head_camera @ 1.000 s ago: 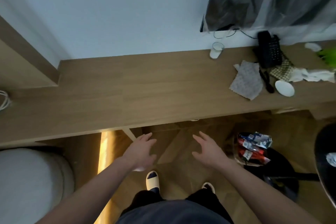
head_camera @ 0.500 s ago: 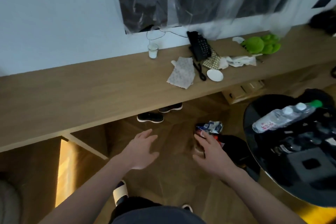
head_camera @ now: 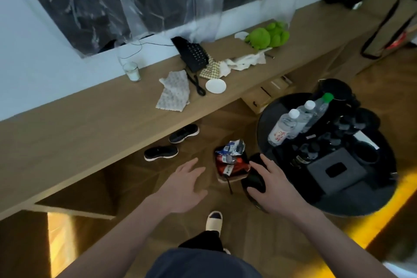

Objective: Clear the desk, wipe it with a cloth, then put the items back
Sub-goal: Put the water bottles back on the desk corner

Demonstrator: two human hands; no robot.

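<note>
Both hands' grip apart, left hand (head_camera: pixel 185 184) and right hand (head_camera: pixel 269 184) empty; risk: glass (head_camera: pixel 132 71) or phone (head_camera: pixel 191 53) cord snagged clearing desk (head_camera: pixel 90 128).

Dim, cool room light — warm yellow glow strips along the floor (head_camera: pixel 352 230); edges bend wide-angle, details slightly soft.

Round table (head_camera: pixel 266 119) now nearer, fuller.

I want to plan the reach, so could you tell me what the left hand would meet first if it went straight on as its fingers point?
Probably the desk front edge; the left hand is open and empty, though depth is unclear.
</note>
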